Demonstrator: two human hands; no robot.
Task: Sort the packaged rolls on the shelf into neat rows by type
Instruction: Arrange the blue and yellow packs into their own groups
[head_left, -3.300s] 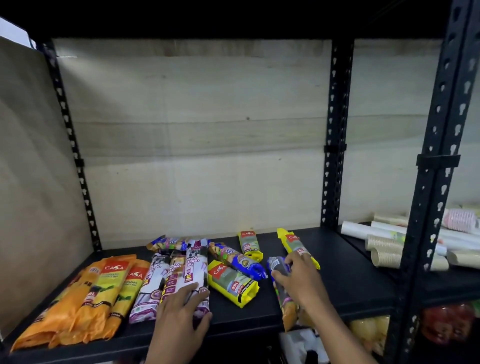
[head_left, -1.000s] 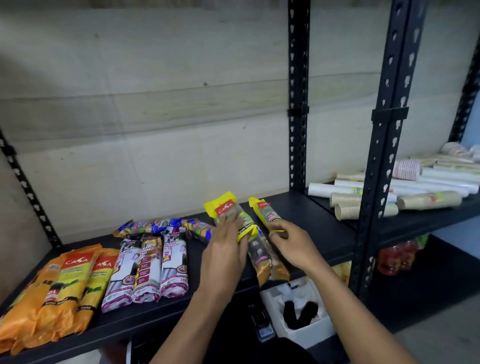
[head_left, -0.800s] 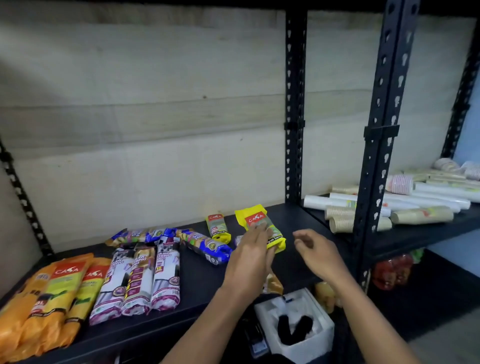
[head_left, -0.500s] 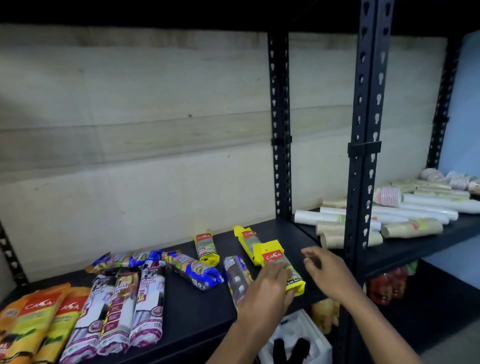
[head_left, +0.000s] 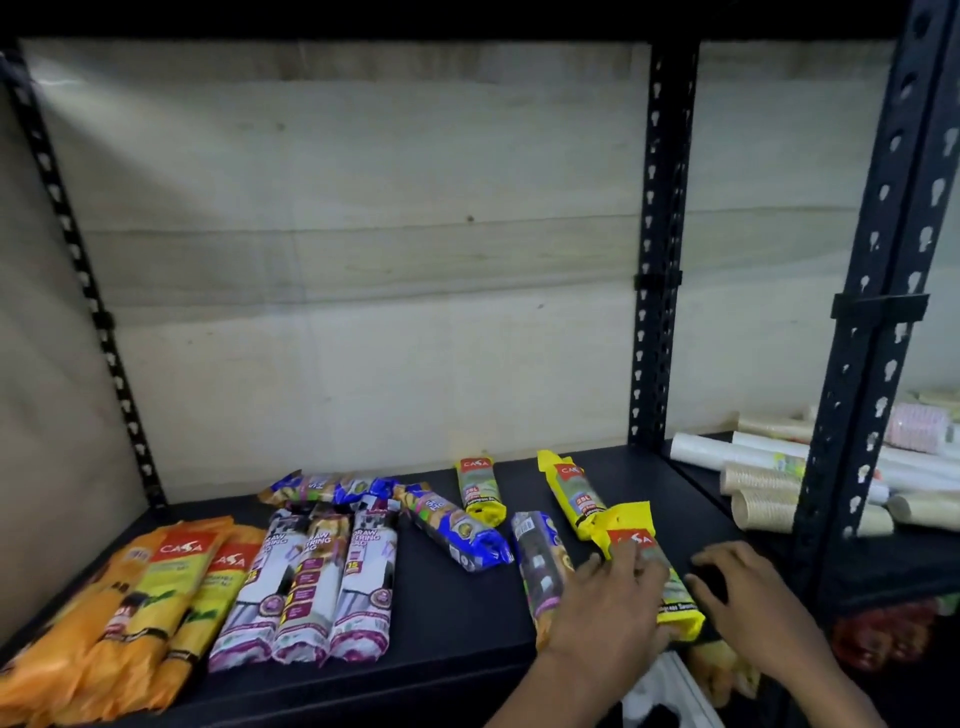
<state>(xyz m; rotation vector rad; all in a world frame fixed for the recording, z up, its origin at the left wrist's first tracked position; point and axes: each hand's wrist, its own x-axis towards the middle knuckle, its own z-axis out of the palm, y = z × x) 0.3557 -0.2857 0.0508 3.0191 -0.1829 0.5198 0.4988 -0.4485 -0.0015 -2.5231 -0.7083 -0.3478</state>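
Yellow-wrapped and red-labelled, a packaged roll (head_left: 655, 577) is being set down at the front right of the black shelf (head_left: 447, 613). It is pressed flat under the left hand (head_left: 605, 608), whose fingers are spread over its label and closed around nothing. The right hand (head_left: 748, 597) is held loosely curled just beside the roll's right edge, grasping nothing.

This roll's upper end touches the lower end of a second yellow roll (head_left: 574, 493) lying aslant behind it; a third, shorter yellow roll (head_left: 480, 491) lies apart to the left. The step would be done well if the pressed roll were squared to the shelf front and the other two were drawn in parallel beside it.

A dark blue roll (head_left: 540, 566) lies just left of the left hand and should be kept out of the yellow row, to be joined instead with the blue rolls (head_left: 457, 527) further left. The white-and-purple drawstring rolls (head_left: 322, 587) and orange packs (head_left: 140, 603) are already laid side by side and should be left undisturbed.
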